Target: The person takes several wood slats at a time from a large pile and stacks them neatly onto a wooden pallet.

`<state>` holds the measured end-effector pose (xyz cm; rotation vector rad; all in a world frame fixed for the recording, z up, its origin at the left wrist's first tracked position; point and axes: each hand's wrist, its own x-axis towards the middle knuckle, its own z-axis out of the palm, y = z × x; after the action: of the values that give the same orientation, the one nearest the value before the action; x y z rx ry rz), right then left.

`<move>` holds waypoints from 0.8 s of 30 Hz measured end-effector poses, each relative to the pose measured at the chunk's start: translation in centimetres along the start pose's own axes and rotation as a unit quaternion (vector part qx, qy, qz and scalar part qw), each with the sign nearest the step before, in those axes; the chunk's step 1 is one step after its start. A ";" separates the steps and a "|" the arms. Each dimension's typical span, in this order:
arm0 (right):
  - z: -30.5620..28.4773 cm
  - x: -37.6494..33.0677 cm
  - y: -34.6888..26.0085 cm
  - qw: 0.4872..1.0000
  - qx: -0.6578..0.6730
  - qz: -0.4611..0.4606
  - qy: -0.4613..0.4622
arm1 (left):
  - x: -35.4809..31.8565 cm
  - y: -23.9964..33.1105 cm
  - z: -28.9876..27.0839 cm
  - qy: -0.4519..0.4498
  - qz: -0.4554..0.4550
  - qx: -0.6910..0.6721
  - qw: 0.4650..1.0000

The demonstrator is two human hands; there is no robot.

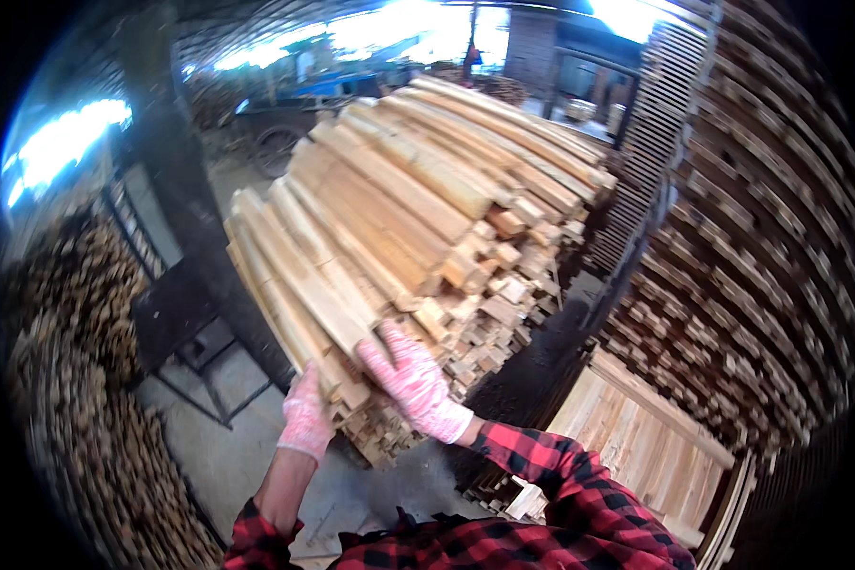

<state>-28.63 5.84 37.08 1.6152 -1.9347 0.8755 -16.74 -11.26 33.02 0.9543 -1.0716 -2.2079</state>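
A large stack of pale sawn wooden strips (pixel 380 195) stretches away from me, its uneven cut ends facing me and to the right. Both my hands wear pink-and-white knit gloves. At the stack's near left corner, my left hand (pixel 307 418) presses upright against the side of the outer strips; most of its fingers are hidden or blurred. My right hand (pixel 418 388) lies over the near ends with its fingers stretched out and apart, touching the end of a top strip (pixel 328 304). The hands stand on either side of that strip's near end.
A dark metal post (pixel 176 161) and a black metal stand (pixel 195 318) are left of the stack. Piled wood (pixel 76 456) fills the far left. On the right rises a tall layered wood stack (pixel 760 228), with a wooden board panel (pixel 636 442) below it. A wheeled cart (pixel 277 138) stands behind.
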 end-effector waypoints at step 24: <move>-4.6 2.9 -0.5 0.973 0.170 0.147 -0.049 | -9.2 5.6 7.8 -0.121 0.458 0.231 0.850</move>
<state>-28.92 7.16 42.43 1.6008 -2.2270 1.3309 -16.23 -4.47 44.46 0.1922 -1.7587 -1.2966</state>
